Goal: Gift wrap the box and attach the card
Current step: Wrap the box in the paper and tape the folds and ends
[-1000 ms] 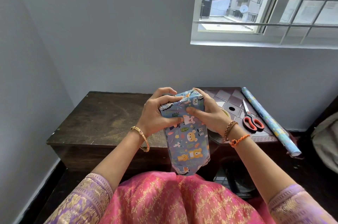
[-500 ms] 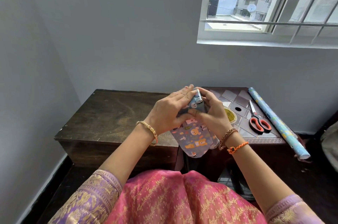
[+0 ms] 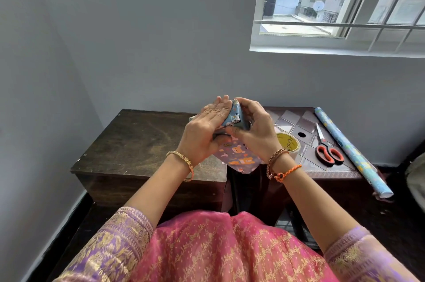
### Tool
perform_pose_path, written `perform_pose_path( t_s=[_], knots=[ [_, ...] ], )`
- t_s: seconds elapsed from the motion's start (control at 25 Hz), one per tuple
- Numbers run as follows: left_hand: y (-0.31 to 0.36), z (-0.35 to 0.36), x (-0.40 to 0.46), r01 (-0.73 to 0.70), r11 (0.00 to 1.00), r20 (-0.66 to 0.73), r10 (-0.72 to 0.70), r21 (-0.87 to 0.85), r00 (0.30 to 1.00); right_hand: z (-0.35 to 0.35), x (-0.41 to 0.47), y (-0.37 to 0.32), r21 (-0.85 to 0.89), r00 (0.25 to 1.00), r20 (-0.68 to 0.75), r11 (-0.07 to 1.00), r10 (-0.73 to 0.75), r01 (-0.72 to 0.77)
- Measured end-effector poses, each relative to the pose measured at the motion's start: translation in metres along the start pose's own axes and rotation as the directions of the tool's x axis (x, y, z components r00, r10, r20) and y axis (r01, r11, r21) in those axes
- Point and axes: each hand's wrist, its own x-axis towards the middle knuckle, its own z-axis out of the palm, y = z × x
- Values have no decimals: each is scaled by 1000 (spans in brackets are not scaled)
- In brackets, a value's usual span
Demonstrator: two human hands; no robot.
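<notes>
I hold a box wrapped in blue paper printed with cartoon animals (image 3: pixel 236 157) in the air above the gap between two tables. My left hand (image 3: pixel 204 129) lies flat against its left side, fingers extended and pressing the paper. My right hand (image 3: pixel 253 129) grips the top right end, thumb on a folded flap. The lower end of the paper sticks out loose below both hands. No card is in sight.
A dark wooden table (image 3: pixel 138 143) stands at the left, a tiled-top table (image 3: pixel 299 120) at the right. On the tiled one lie a yellow tape roll (image 3: pixel 289 142), red-handled scissors (image 3: pixel 327 150) and a wrapping paper roll (image 3: pixel 349 150) overhanging the edge.
The box has tipped away from me and moved up slightly. My left hand has flattened over its side, and my right hand has closed over the top end.
</notes>
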Motion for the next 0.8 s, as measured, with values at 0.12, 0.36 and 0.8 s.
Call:
perform_pose_path(
  t_s=[0.12,0.36,0.8],
  knots=[
    [-3,-2,-1,267,925,155,-232,-271,960,7,4,-2,-160,998,62,987,0,10],
    [-13,-1,-24,617,700,285,-547,-361,787,43,13,-4,-509,873,485,796,-51,329],
    [-10,11,-68,503,-27,242,-897,-864,369,57,-15,52,59,918,-229,946,324,-320]
  ],
)
